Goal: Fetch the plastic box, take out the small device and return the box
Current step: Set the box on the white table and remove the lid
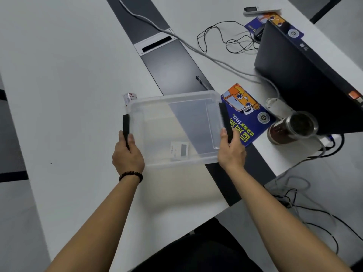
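A clear plastic box (pixel 174 103) with a black latch handle on each short side is in the middle of the white table. My left hand (pixel 127 154) grips the left black handle and my right hand (pixel 231 150) grips the right one. Through the lid and wall I see a small white device (pixel 179 151) with a dark screen lying on the box floor near the front edge, between my hands. I cannot tell whether the box rests on the table or is held slightly above it.
A blue cartoon card (pixel 247 116) lies right of the box. Further right stand a glass jar (pixel 290 128), a white power strip and a dark open laptop (pixel 306 75). A small red-and-white carton (pixel 129 98) sits behind the box's left corner. Cables and a pen (pixel 202 82) lie behind.
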`<act>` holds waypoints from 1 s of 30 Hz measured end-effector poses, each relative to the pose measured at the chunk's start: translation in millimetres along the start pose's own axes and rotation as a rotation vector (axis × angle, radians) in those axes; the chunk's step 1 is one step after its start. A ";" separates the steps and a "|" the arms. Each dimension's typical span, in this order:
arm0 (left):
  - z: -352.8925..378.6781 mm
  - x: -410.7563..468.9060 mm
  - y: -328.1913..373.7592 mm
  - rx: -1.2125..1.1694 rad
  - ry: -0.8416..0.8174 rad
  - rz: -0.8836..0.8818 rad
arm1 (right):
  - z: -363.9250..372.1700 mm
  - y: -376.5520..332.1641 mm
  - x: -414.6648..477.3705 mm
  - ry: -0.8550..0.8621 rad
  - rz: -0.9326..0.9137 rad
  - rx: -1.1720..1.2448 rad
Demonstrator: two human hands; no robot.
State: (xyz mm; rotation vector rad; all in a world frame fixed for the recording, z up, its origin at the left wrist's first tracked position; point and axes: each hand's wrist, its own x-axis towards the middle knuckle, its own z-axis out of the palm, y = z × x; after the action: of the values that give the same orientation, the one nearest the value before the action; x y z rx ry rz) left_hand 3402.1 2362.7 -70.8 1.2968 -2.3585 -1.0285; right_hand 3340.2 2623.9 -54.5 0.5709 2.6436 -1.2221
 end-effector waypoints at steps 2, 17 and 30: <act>-0.6 -0.5 0.8 -0.042 0.044 -0.048 | 1.7 2.7 0.5 0.042 0.036 0.094; -7.4 7.0 5.2 0.150 -0.102 0.141 | 8.6 -3.1 15.8 0.015 -0.195 -0.182; -70.4 -2.7 0.0 -0.373 -0.053 0.107 | 5.9 -32.9 -41.4 0.045 -0.305 0.129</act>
State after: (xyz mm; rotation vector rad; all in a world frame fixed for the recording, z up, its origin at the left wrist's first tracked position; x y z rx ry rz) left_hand 3440.7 2332.6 -20.1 1.0053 -2.1094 -1.3984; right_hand 3364.4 2588.9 -22.5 0.2186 2.7792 -1.4860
